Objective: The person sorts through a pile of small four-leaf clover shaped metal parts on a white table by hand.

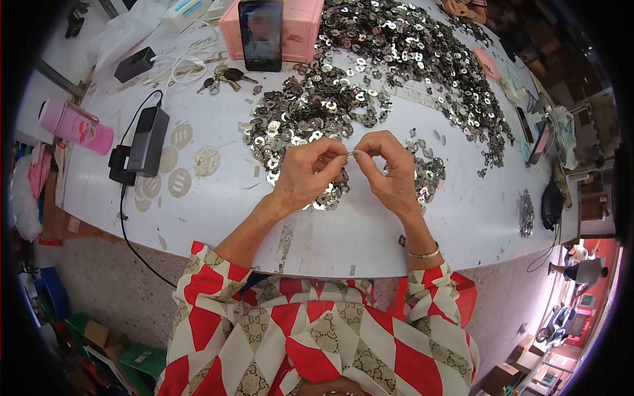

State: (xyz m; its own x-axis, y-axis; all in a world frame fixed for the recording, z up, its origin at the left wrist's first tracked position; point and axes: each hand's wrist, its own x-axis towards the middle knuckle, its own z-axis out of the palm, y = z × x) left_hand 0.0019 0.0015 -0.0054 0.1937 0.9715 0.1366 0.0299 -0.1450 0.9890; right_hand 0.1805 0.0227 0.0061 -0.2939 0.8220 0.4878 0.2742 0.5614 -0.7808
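My left hand (307, 170) and my right hand (389, 168) meet above the table, fingertips nearly touching. Each pinches thumb against forefinger, and a small thin metal piece (351, 154) spans the gap between them; its exact kind is too small to tell. Under and behind my left hand lies a heap of small shiny metal rings (290, 109), partly hidden by the hand. A smaller cluster of the same rings (430, 173) lies just right of my right hand.
A large ring pile (422, 53) covers the far right of the white table (218, 228). A phone (261, 36) leans on a pink bin (300, 33). Keys (231, 78), a black power adapter (149, 140) with cable and a pink bottle (78, 125) are at left.
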